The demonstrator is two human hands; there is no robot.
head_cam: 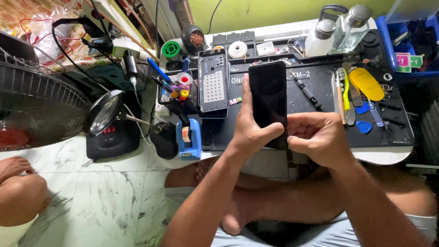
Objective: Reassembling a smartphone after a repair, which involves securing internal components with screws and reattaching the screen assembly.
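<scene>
My left hand (250, 130) grips a black phone screen panel (268, 96) by its left edge, holding it upright over the black work mat (311, 123). The thumb of that hand lies across the panel's lower front. At the panel's lower right corner, my right hand (318, 137) pinches the edge with its fingers curled. An opened phone frame (213, 85) with a perforated grey plate inside lies on the mat just left of the panel.
On the mat lie a black screwdriver (305, 90), tweezers and spudgers (345, 96), a yellow pry tool (366, 83) and blue picks (364, 126). Two bottles (336, 32) stand at the back. A magnifier lamp (106, 112), a fan (36, 105) and another person's knee (20, 192) are at the left.
</scene>
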